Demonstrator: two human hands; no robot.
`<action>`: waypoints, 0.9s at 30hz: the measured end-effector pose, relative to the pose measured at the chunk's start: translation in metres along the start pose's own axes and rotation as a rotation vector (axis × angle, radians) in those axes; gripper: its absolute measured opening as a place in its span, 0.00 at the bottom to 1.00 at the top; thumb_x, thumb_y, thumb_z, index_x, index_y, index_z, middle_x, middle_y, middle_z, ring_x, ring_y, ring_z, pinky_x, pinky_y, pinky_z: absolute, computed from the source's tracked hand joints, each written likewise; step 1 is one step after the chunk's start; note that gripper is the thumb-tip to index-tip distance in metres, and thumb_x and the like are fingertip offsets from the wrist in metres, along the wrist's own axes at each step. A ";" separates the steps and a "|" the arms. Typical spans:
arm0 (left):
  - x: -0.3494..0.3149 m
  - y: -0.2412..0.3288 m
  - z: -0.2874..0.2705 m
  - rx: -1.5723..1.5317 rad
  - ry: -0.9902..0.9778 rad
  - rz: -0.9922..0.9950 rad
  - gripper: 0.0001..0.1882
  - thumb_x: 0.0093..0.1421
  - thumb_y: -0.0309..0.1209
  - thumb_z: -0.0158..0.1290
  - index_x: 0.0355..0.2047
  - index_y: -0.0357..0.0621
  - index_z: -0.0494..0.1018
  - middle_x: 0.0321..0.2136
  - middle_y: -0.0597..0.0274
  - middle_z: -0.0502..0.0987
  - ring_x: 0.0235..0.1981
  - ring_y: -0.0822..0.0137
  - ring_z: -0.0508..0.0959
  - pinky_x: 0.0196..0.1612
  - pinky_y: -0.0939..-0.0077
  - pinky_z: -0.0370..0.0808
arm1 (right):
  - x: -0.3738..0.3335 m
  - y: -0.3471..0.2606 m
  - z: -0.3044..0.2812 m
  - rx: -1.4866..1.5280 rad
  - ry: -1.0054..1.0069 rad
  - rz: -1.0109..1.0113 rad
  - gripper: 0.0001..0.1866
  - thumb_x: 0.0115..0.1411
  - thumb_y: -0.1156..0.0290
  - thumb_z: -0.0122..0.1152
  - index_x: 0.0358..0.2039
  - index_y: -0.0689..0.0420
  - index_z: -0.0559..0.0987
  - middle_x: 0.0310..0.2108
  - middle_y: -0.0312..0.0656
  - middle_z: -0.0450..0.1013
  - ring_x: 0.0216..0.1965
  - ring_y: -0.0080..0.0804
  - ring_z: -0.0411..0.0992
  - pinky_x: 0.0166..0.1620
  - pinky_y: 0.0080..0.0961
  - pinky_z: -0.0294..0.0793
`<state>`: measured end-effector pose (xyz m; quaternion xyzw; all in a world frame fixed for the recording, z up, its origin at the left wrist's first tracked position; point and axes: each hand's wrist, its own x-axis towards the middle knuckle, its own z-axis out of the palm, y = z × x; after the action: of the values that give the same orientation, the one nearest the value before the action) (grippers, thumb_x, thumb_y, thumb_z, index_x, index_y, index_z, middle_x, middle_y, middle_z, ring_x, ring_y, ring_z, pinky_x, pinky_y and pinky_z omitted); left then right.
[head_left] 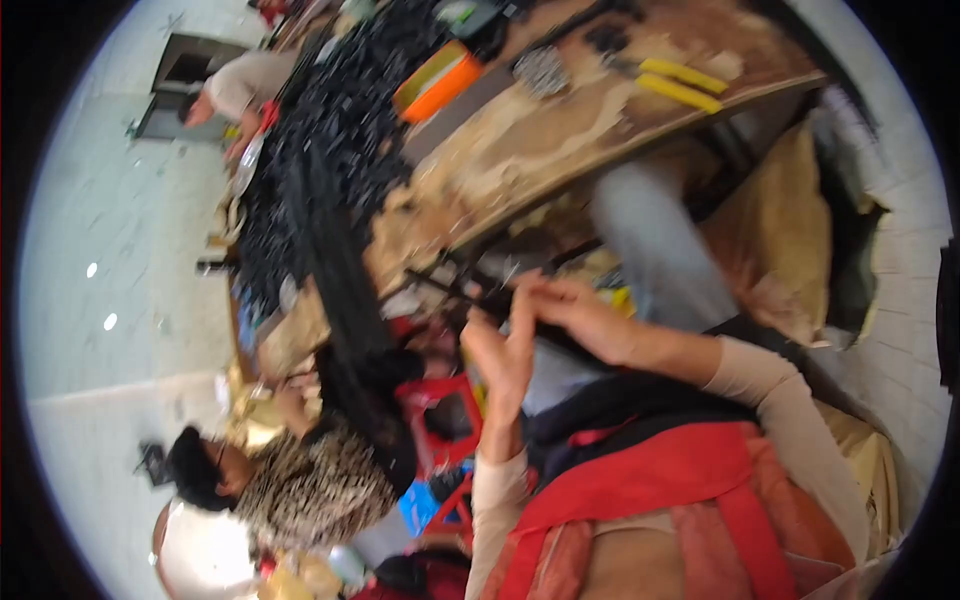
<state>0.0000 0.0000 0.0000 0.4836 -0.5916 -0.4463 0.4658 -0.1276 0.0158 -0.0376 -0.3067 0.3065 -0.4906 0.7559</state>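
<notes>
My left hand (pixel 503 355) and my right hand (pixel 585 312) are raised in front of my body, below the edge of the workbench. Their fingertips meet, with the right fingers bent in a pinch against the left ones. A thin dark strip (pixel 440 287) runs close to my left thumb; whether I hold it cannot be made out. Anything between the fingertips is too small and blurred to name. Yellow-handled pliers (pixel 680 82) lie on the wooden workbench (pixel 540 140) beyond my hands.
A heap of black strips (pixel 340 110) covers the bench's left side, beside an orange box (pixel 438 82) and a small pile of metal pieces (pixel 541 70). A red plastic stool (pixel 440 425) stands at my left, near a seated person (pixel 310 490). Another person (pixel 250 85) bends over the heap.
</notes>
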 end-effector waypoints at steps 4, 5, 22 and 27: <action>0.032 0.026 -0.043 0.045 -0.113 0.031 0.10 0.66 0.24 0.46 0.36 0.30 0.76 0.36 0.55 0.80 0.39 0.67 0.78 0.47 0.74 0.72 | 0.023 -0.057 -0.014 -1.005 0.055 -0.498 0.14 0.59 0.65 0.61 0.38 0.63 0.80 0.36 0.45 0.77 0.43 0.37 0.72 0.50 0.31 0.69; 0.032 0.029 -0.043 0.037 -0.125 0.051 0.10 0.66 0.24 0.46 0.36 0.30 0.76 0.36 0.55 0.80 0.39 0.67 0.78 0.47 0.74 0.72 | 0.027 -0.079 -0.037 -1.242 0.118 -0.793 0.13 0.57 0.66 0.62 0.36 0.62 0.80 0.34 0.47 0.75 0.42 0.41 0.70 0.49 0.34 0.69; 0.016 0.029 -0.027 -0.637 -0.239 -0.263 0.15 0.60 0.35 0.57 0.40 0.42 0.65 0.19 0.73 0.58 0.18 0.78 0.56 0.21 0.81 0.54 | -0.009 -0.170 -0.052 -0.641 0.102 -0.073 0.16 0.66 0.64 0.52 0.44 0.65 0.72 0.33 0.42 0.72 0.30 0.24 0.72 0.34 0.27 0.71; 0.009 0.027 -0.037 -0.608 -0.168 -0.293 0.11 0.61 0.26 0.56 0.43 0.37 0.71 0.21 0.74 0.64 0.19 0.80 0.61 0.22 0.83 0.57 | -0.040 -0.144 0.010 -1.130 -0.169 0.008 0.20 0.64 0.63 0.54 0.50 0.63 0.72 0.37 0.50 0.75 0.39 0.43 0.74 0.42 0.35 0.73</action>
<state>0.0311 -0.0083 0.0338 0.3641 -0.3922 -0.7024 0.4693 -0.2134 0.0071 0.0853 -0.7004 0.4606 -0.2215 0.4982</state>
